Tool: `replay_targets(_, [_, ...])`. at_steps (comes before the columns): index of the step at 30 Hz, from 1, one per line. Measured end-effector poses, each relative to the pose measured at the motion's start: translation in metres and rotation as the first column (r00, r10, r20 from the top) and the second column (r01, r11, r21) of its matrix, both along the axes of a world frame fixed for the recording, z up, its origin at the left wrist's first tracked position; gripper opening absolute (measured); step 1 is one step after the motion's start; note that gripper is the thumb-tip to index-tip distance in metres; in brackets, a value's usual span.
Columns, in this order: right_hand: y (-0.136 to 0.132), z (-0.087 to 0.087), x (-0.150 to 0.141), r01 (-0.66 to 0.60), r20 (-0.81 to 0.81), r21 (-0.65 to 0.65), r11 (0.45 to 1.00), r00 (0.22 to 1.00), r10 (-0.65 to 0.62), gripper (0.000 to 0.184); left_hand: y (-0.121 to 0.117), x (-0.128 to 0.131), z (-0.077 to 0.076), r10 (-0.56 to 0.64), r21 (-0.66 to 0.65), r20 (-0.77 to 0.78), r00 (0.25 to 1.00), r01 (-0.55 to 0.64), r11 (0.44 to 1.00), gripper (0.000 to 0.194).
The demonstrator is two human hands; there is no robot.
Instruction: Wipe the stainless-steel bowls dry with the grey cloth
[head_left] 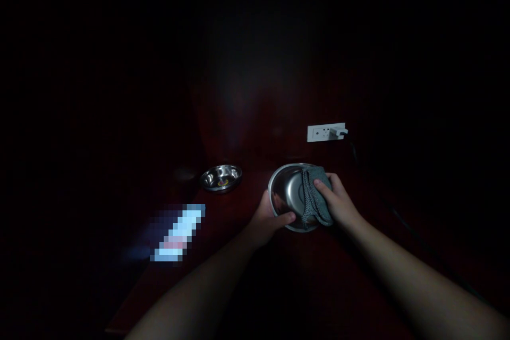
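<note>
A shiny steel bowl [294, 191] is tilted with its inside towards me. My left hand [268, 220] grips its left rim, the thumb over the edge and the other fingers hidden behind the bowl. On the right side, a folded grey-green cloth [316, 196] lies over the rim and part of the inside. My right hand [337, 196] is closed on the cloth, its thumb pressed on top; most of its fingers are out of sight behind.
A smaller steel bowl [221, 178] with a yellow and red sticker inside stands to the left on the dark red table [223, 223]. Nearer me is a bright pixelated patch [179, 234]. A white wall socket [319, 133] holds a plugged-in adapter [338, 132]. Surroundings are very dark.
</note>
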State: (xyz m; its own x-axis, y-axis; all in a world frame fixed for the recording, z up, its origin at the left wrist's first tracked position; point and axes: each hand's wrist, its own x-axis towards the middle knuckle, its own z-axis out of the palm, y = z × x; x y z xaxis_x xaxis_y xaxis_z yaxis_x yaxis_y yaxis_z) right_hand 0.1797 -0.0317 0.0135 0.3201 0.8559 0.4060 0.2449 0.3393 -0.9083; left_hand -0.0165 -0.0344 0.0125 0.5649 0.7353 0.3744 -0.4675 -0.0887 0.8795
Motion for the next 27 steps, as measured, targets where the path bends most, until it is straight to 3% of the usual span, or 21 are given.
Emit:
replay_targets(8, [-0.003,0.000,-0.002,-0.047,0.035,-0.022,0.999,0.998,0.047,0.041,0.006,0.000,-0.004,0.076,0.035,0.001,0.997,-0.076,0.997,0.070])
replay_targets(16, [-0.006,-0.003,-0.008,-0.198,-0.010,-0.082,0.977,0.980,0.198,0.047,0.008,-0.001,0.000,0.238,0.023,-0.008,0.971,-0.238,0.971,0.062])
replay_targets(27, [-0.011,0.003,-0.009,-0.172,0.035,-0.011,0.985,0.984,0.173,0.038,0.003,-0.001,0.004,0.198,-0.015,-0.049,0.979,-0.199,0.980,0.062])
